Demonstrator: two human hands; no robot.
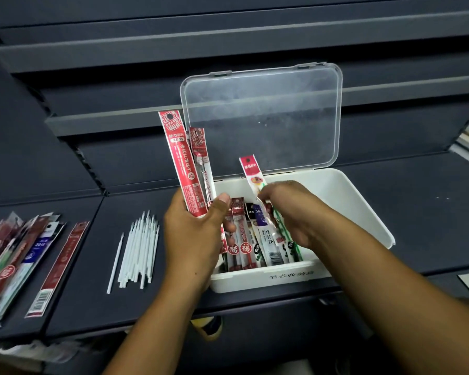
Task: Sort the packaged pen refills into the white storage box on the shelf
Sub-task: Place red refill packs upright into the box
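Observation:
The white storage box (336, 190) sits on the dark shelf with its clear lid (263, 117) standing open behind it. Several packaged refills (245, 244) lie side by side in its left half. My left hand (192, 234) is at the box's left rim, gripping two red refill packs (183, 163) that stand upright. My right hand (290, 212) is over the box's middle, pinching a red-topped refill pack (252, 171) that tilts up out of the box.
A bundle of bare white refill tubes (140, 250) lies on the shelf left of the box. Further left lies a pile of packaged refills (14, 255) and a single red pack (58, 269). Dark shelf tiers rise behind.

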